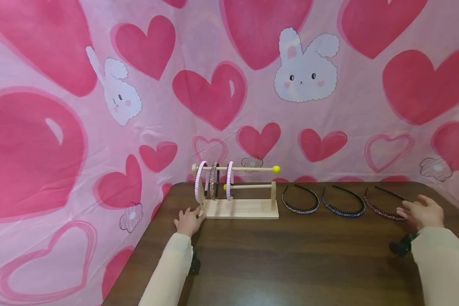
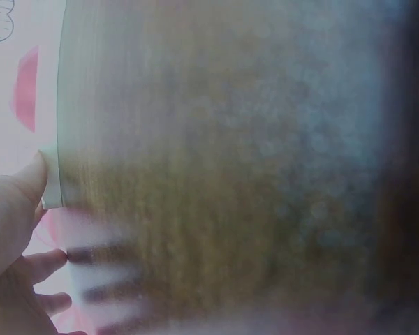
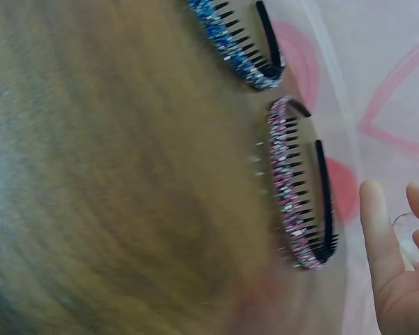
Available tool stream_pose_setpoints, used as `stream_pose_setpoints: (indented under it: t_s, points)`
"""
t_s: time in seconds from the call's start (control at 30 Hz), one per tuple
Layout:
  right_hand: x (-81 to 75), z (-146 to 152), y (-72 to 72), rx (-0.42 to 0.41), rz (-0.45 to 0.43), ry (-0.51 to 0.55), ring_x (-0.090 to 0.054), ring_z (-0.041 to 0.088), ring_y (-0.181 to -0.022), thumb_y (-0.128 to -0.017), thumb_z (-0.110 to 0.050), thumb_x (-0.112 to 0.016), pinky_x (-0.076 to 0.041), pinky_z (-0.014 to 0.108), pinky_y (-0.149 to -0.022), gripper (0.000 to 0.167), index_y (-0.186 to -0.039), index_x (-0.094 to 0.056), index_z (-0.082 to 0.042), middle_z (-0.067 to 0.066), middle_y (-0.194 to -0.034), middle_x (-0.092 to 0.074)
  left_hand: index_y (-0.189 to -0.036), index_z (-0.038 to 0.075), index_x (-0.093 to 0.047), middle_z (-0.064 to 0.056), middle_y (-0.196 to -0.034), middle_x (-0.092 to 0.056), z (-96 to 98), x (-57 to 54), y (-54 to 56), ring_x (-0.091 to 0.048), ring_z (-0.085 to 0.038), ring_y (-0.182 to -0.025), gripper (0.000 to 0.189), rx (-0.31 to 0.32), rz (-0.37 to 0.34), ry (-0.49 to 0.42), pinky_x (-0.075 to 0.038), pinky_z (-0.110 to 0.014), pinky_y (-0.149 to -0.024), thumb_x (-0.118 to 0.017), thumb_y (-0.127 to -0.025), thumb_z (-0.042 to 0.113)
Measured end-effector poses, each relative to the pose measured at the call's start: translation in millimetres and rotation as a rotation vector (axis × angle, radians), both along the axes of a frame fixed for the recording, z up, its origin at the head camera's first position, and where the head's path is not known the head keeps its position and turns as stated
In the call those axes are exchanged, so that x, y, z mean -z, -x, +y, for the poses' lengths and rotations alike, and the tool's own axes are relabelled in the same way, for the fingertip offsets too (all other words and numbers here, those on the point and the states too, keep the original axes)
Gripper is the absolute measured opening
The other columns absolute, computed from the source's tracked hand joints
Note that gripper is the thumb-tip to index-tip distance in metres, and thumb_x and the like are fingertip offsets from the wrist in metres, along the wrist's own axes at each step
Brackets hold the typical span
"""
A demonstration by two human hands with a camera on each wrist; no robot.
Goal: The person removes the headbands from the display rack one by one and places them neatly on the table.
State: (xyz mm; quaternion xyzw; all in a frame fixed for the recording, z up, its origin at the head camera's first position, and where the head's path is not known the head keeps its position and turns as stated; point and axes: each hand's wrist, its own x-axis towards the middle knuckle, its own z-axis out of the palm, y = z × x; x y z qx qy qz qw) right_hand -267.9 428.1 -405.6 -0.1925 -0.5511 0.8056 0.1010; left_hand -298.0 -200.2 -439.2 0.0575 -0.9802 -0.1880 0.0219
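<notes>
My left hand point(image 1: 189, 221) lies with fingers spread at the left end of a wooden headband stand point(image 1: 241, 209). In the left wrist view its thumb point(image 2: 33, 178) is right at the end of the pale base. Lilac headbands point(image 1: 197, 182) and a glittery one point(image 1: 212, 182) hang on the stand's upper rod. At the far right, my right hand point(image 1: 423, 211) overlaps the end of a pink glitter headband point(image 1: 386, 212) in the head view. Its fingers point(image 3: 378, 230) are extended and apart from that toothed headband in the right wrist view.
Left of the pink one, a blue glitter headband point(image 1: 344, 211) and a silvery one point(image 1: 301, 211) lie on the brown table point(image 1: 275, 259). The stand's rods end in yellow knobs point(image 1: 276, 169). A pink heart-patterned cloth point(image 1: 199, 38) hangs behind the table.
</notes>
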Motion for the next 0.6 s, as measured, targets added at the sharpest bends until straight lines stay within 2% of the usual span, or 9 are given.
stream_pose_setpoints:
  t_s: [0.13,0.17,0.2,0.3,0.33,0.37,0.4,0.43,0.6]
  points:
    - [0.9,9,12.3,-0.058,0.08,-0.152,-0.065,0.013,-0.06,-0.081,-0.003,-0.067,-0.053,0.029,-0.061,0.097,-0.148,0.002,-0.016,0.015,-0.14,-0.023,-0.135,0.01,-0.048,-0.029,-0.136,-0.036,-0.6,0.3,-0.2,-0.022,-0.052,-0.125,0.051,0.005,0.005,-0.002,-0.019,-0.067,-0.091,-0.054,-0.092,0.037]
    - [-1.2,9,14.4,-0.078,0.094,-0.189,-0.065,0.012,-0.061,-0.082,-0.005,-0.067,-0.053,0.029,-0.062,0.097,-0.148,0.002,-0.016,0.016,-0.143,-0.019,-0.135,0.01,-0.048,-0.029,-0.136,-0.037,-0.8,0.6,-0.2,-0.022,-0.052,-0.125,0.051,0.006,0.006,-0.003,-0.019,-0.067,-0.091,-0.054,-0.092,0.037]
    - [6.1,19,25.2,-0.091,0.116,-0.24,-0.066,0.011,-0.062,-0.082,-0.009,-0.068,-0.053,0.029,-0.061,0.096,-0.148,0.001,-0.018,0.015,-0.146,-0.015,-0.135,0.01,-0.048,-0.029,-0.136,-0.037,-0.8,0.7,-0.1,-0.022,-0.052,-0.125,0.051,0.007,0.007,-0.004,-0.019,-0.067,-0.091,-0.054,-0.092,0.037]
    - [4.1,28,40.0,-0.141,0.18,-0.314,-0.066,0.011,-0.065,-0.083,-0.013,-0.068,-0.053,0.03,-0.061,0.095,-0.148,0.001,-0.021,0.016,-0.145,-0.018,-0.135,0.01,-0.048,-0.029,-0.135,-0.037,-1.1,0.9,-0.1,-0.023,-0.052,-0.124,0.051,0.009,0.014,-0.003,-0.02,-0.067,-0.09,-0.054,-0.092,0.037]
    - [0.3,28,42.8,-0.155,0.196,-0.326,-0.066,0.011,-0.066,-0.083,-0.014,-0.068,-0.053,0.03,-0.061,0.095,-0.148,0.0,-0.021,0.015,-0.145,-0.018,-0.134,0.01,-0.049,-0.028,-0.135,-0.037,-0.9,0.6,-0.3,-0.023,-0.052,-0.124,0.051,0.009,0.016,-0.001,-0.02,-0.067,-0.09,-0.054,-0.092,0.037]
    - [-8.9,22,42.1,-0.174,0.204,-0.326,-0.066,0.012,-0.067,-0.083,-0.014,-0.068,-0.053,0.03,-0.061,0.096,-0.148,0.003,-0.02,0.016,-0.15,-0.008,-0.134,0.01,-0.049,-0.028,-0.135,-0.037,-0.8,0.3,-0.4,-0.023,-0.052,-0.124,0.051,0.009,0.016,0.0,-0.02,-0.067,-0.09,-0.054,-0.092,0.038]
    - [-11.4,23,46.0,-0.191,0.222,-0.35,-0.066,0.012,-0.067,-0.083,-0.014,-0.067,-0.053,0.03,-0.061,0.096,-0.148,0.003,-0.02,0.018,-0.15,-0.007,-0.134,0.01,-0.049,-0.029,-0.135,-0.037,-0.7,0.0,-0.7,-0.023,-0.052,-0.124,0.051,0.008,0.017,0.0,-0.02,-0.067,-0.09,-0.054,-0.092,0.037]
    - [-22.9,14,41.8,-0.191,0.237,-0.325,-0.066,0.013,-0.067,-0.084,-0.01,-0.066,-0.053,0.029,-0.06,0.093,-0.148,0.0,-0.019,0.019,-0.148,-0.015,-0.134,0.01,-0.049,-0.029,-0.135,-0.037,-0.5,-0.2,-1.0,-0.023,-0.052,-0.124,0.051,0.007,0.016,-0.001,-0.02,-0.067,-0.09,-0.054,-0.092,0.038]
    - [-49.3,-5,45.4,-0.236,0.311,-0.382,-0.066,0.011,-0.068,-0.086,-0.009,-0.064,-0.053,0.027,-0.059,0.088,-0.149,-0.002,-0.013,0.022,-0.143,-0.024,-0.134,0.009,-0.049,-0.029,-0.136,-0.037,-0.3,-0.3,-1.1,-0.023,-0.052,-0.125,0.052,0.0,0.006,-0.004,-0.019,-0.067,-0.091,-0.054,-0.091,0.037]
